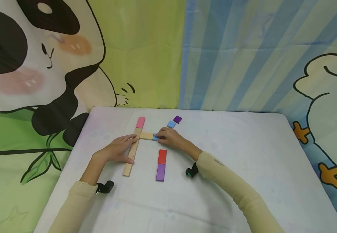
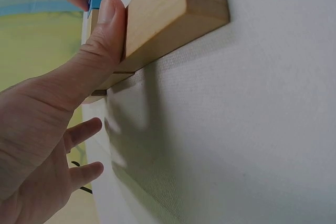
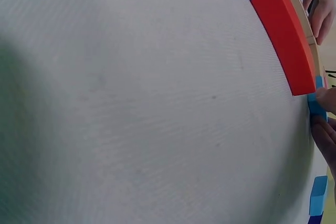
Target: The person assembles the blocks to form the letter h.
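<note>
A row of plain wooden blocks [image 1: 133,149] with a pink block [image 1: 140,122] at its far end lies on the white table. My left hand [image 1: 116,149] rests along its left side, fingers extended and thumb [image 2: 108,17] against a block. From the row a wooden block [image 1: 146,136] juts rightward. At that block's right end my right hand [image 1: 169,137] pinches a blue block [image 1: 155,137], partly hidden by the fingers; the right wrist view shows this blue block [image 3: 316,106] between thumb and fingers.
Nearer the front, a red block [image 1: 162,156] and a purple block [image 1: 160,172] lie end to end. Beyond my right hand are a light blue block [image 1: 171,124] and a dark purple block [image 1: 178,119]. A printed curtain [image 1: 145,58] hangs behind the table [image 1: 229,145].
</note>
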Motion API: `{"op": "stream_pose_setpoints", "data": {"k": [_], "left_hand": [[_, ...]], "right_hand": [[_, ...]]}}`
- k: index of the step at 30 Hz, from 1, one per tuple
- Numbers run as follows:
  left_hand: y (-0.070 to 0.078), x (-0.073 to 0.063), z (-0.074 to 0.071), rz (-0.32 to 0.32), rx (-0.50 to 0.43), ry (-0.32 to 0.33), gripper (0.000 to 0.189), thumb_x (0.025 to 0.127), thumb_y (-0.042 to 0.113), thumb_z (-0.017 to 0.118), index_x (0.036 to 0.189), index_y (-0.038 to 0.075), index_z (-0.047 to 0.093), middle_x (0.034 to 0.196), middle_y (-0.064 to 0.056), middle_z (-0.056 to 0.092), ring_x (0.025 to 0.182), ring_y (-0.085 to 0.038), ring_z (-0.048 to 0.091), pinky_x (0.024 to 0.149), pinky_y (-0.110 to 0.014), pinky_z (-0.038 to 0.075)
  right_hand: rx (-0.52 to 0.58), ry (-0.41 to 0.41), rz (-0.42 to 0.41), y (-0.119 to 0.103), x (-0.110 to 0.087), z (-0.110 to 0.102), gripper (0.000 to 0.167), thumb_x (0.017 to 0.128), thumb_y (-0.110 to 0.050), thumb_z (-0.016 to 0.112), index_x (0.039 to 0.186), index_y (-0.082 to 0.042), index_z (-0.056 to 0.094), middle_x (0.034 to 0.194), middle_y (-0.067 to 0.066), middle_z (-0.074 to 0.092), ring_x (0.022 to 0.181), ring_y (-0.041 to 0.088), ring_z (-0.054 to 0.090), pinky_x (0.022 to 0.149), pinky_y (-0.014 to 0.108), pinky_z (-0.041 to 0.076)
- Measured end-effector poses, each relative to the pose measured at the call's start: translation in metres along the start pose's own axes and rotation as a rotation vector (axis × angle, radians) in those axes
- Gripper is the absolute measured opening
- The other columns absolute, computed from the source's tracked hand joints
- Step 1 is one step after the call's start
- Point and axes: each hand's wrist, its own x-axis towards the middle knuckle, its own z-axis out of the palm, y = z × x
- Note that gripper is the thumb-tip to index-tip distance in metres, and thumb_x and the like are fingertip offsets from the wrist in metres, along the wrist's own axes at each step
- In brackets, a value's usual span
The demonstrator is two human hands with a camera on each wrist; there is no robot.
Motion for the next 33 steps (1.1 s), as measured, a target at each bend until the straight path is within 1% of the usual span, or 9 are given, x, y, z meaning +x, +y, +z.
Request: {"op": "stream_pose_setpoints", "data": {"k": [3,7,12,16,19,21,24,29,33], "left_hand": [[0.000,0.000,0.000,0.000,-0.002,-0.002,0.104,0.072,0.051,0.079,0.151,0.004,0.030,0.160,-0.014,0.024,0.145,-0.039,0.025,0.116,-0.062,0.021],[0.001,0.000,-0.001,-0.007,-0.010,-0.011,0.104,0.072,0.050,0.079,0.152,0.004,0.029,0.160,-0.013,0.023,0.146,-0.038,0.024,0.117,-0.061,0.020],[-0.001,0.001,0.000,-0.010,0.005,-0.013,0.105,0.072,0.052,0.079,0.152,0.006,0.028,0.160,-0.013,0.024,0.146,-0.037,0.025,0.117,-0.060,0.021],[-0.002,0.001,0.001,-0.002,0.019,-0.007,0.105,0.072,0.053,0.078,0.152,0.006,0.029,0.159,-0.014,0.025,0.145,-0.037,0.026,0.117,-0.060,0.022],[-0.001,0.000,0.000,0.009,0.021,0.004,0.105,0.072,0.053,0.078,0.151,0.004,0.030,0.158,-0.015,0.026,0.144,-0.039,0.027,0.116,-0.062,0.023],[0.000,0.000,0.000,0.004,0.014,0.004,0.105,0.072,0.052,0.079,0.151,0.005,0.030,0.159,-0.015,0.026,0.145,-0.038,0.027,0.116,-0.061,0.023],[0.000,-0.001,-0.001,-0.001,0.013,-0.001,0.105,0.072,0.052,0.079,0.151,0.005,0.029,0.159,-0.014,0.026,0.145,-0.038,0.027,0.117,-0.060,0.022],[0.000,0.000,-0.001,-0.009,0.018,-0.013,0.105,0.072,0.053,0.078,0.152,0.006,0.029,0.159,-0.014,0.025,0.146,-0.037,0.026,0.117,-0.059,0.022],[0.001,0.000,-0.001,-0.008,0.024,-0.015,0.106,0.072,0.053,0.078,0.152,0.005,0.028,0.159,-0.015,0.026,0.145,-0.038,0.026,0.117,-0.060,0.022]], "right_hand": [[-0.029,-0.026,0.038,-0.002,0.000,0.001,0.028,0.090,-0.012,0.067,0.118,-0.006,0.070,0.105,0.012,0.068,0.090,0.017,0.062,0.078,0.025,0.054],[-0.064,-0.041,0.057,-0.006,-0.001,0.000,0.031,0.092,-0.015,0.066,0.122,-0.008,0.068,0.108,0.011,0.067,0.093,0.016,0.062,0.081,0.026,0.054],[-0.112,-0.040,0.071,-0.011,-0.004,-0.001,0.038,0.092,-0.022,0.067,0.127,-0.009,0.065,0.122,0.015,0.063,0.107,0.023,0.064,0.092,0.034,0.055],[-0.146,0.032,0.097,-0.011,-0.009,-0.004,0.043,0.090,-0.029,0.069,0.129,-0.013,0.064,0.129,0.013,0.061,0.112,0.024,0.063,0.095,0.035,0.054],[-0.176,0.118,0.108,-0.006,-0.014,-0.009,0.041,0.088,-0.030,0.071,0.127,-0.014,0.066,0.124,0.009,0.065,0.110,0.023,0.062,0.091,0.035,0.055],[-0.201,0.158,0.118,-0.001,-0.018,-0.012,0.041,0.088,-0.030,0.071,0.125,-0.015,0.067,0.121,0.008,0.067,0.110,0.023,0.061,0.088,0.035,0.056],[-0.228,0.180,0.136,0.007,-0.022,-0.017,0.040,0.088,-0.032,0.070,0.125,-0.016,0.067,0.120,0.007,0.067,0.111,0.023,0.060,0.086,0.036,0.056],[-0.230,0.197,0.152,0.018,-0.027,-0.021,0.044,0.088,-0.033,0.070,0.127,-0.015,0.065,0.121,0.008,0.067,0.112,0.024,0.059,0.089,0.038,0.055],[-0.237,0.215,0.166,0.024,-0.029,-0.026,0.045,0.087,-0.033,0.072,0.127,-0.013,0.066,0.121,0.009,0.066,0.112,0.025,0.059,0.088,0.039,0.056]]}}
